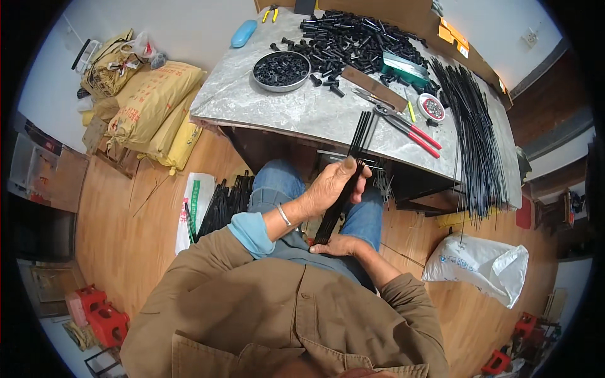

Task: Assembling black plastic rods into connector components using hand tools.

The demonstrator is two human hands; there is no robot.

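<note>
A bundle of thin black rods [333, 222] slants over my lap, its upper ends standing just in front of the table edge. My left hand [334, 184] is closed around the upper part of it, thumb on top. At the lower end, my right hand [340, 246] has its thumb against the rods; its other fingers are partly hidden. On the table [252, 107], red-handled pliers [409, 131] lie just past the bundle's tips. Near them are a yellow-green pen [410, 107], a flat brown bar [375, 87] and a small dish [431, 107] of tiny silver pieces.
A heap of black bolt-like pieces [359, 44] and a bowl [281, 88] of small black parts cover the table's back. Long black rods [472, 132] overhang its right edge. Yellow sacks [154, 101] stand left, a white sack [479, 264] right; black pieces [227, 201] lie by my left leg.
</note>
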